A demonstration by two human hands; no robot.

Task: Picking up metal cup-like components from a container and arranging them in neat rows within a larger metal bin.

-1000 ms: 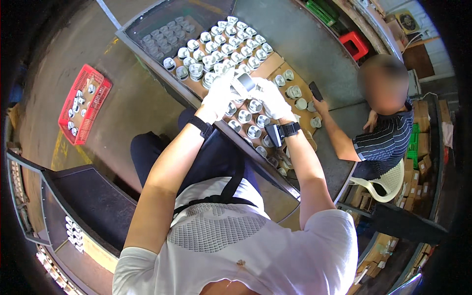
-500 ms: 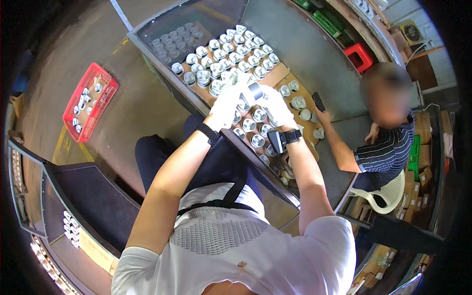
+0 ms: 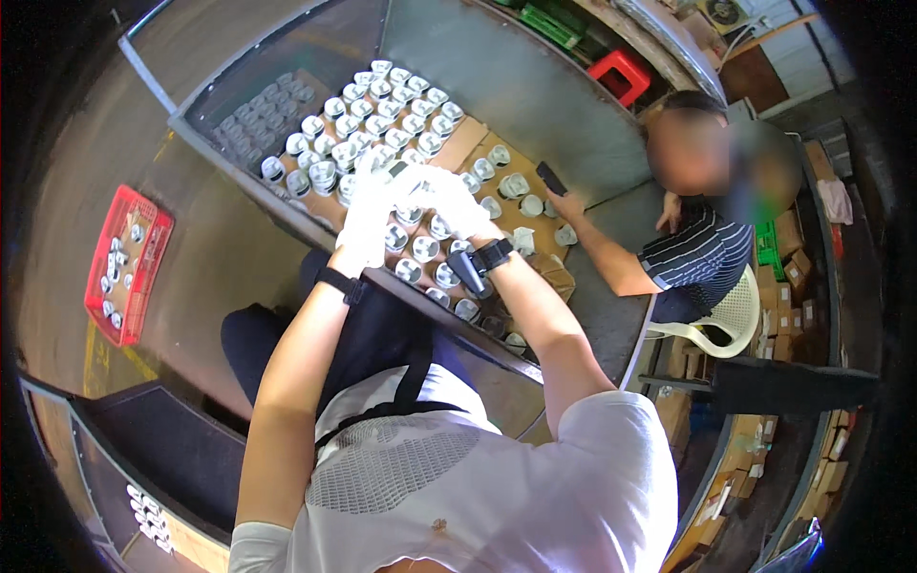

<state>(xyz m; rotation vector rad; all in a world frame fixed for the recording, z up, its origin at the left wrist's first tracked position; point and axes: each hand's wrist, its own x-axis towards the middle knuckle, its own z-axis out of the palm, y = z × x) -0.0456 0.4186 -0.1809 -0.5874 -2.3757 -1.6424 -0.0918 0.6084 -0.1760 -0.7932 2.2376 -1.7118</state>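
My left hand [image 3: 371, 212], in a white glove, is closed on one side of a metal engine piston [image 3: 397, 169], only part of which shows between my hands. My right hand [image 3: 457, 202], gloved too, closes on it from the other side. Glare and the gloves hide most of the fingers. Both hands are over the bench, above rows of silver pistons [image 3: 425, 249] standing on brown cardboard. Beyond my hands stands a dense block of more pistons [image 3: 379, 125].
A co-worker sits at the right, holding a dark phone [image 3: 550, 179] over the bench. A red crate [image 3: 159, 250] with several pistons is on the floor at the left. Raised metal panels [image 3: 516, 91] border the bench. A red stool [image 3: 621, 76] lies behind it.
The view has swung, so the bench and co-worker sit further left. The piston between my hands has turned, and its dark round end no longer faces me.
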